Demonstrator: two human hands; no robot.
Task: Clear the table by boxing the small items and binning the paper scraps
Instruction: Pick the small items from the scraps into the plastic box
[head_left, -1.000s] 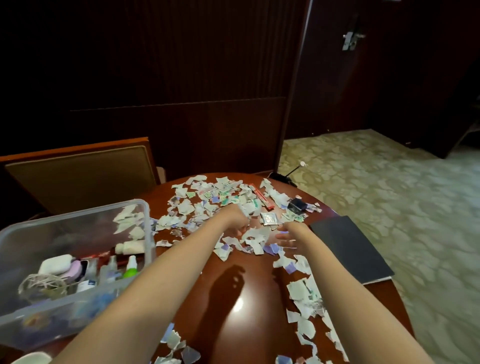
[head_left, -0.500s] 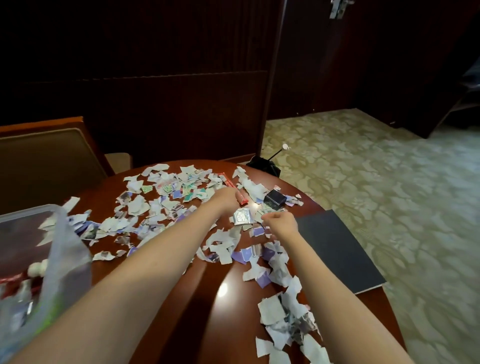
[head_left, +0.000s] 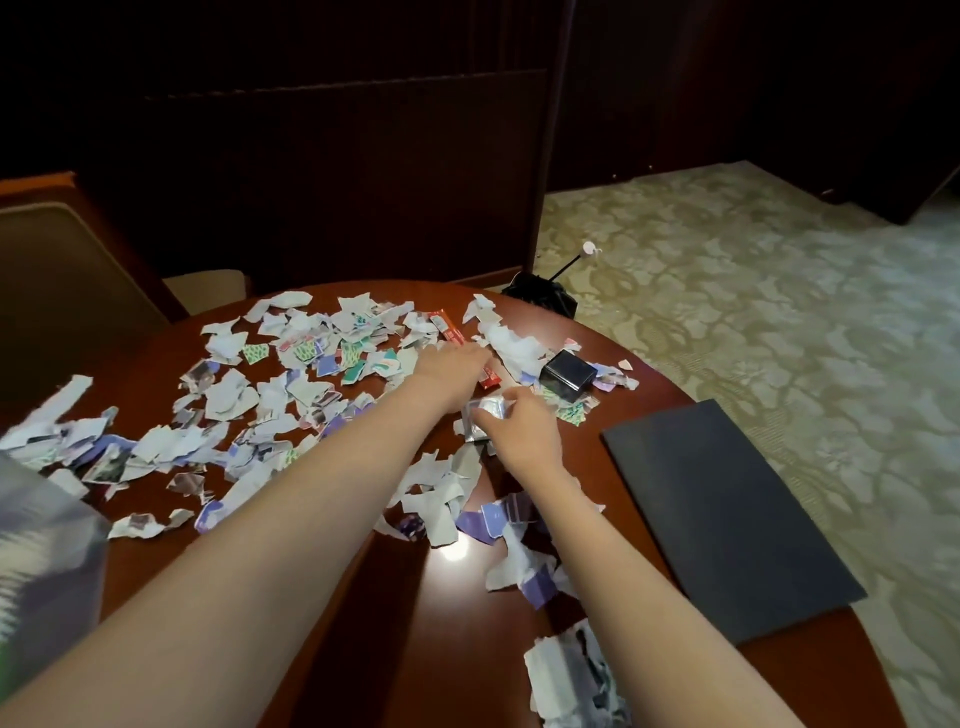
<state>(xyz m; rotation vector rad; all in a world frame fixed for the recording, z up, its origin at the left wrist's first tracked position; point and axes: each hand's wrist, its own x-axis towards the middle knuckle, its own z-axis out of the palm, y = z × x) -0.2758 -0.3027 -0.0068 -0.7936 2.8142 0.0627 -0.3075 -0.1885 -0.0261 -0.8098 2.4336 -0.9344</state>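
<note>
Shiny packet (head_left: 479, 415) is pinched in my right hand (head_left: 519, 434) for boxing; my left hand (head_left: 449, 366) covers a red stick (head_left: 490, 375), grip hidden.

Dim room, dark walls; glare spot on the table (head_left: 457, 553), blurred left edge, wide-angle bending.

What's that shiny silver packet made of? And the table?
The silver packet looks like foil or metallised plastic: it is crinkled and glints. The table looks like polished, lacquered wood: red-brown, with a bright glare spot.
</note>
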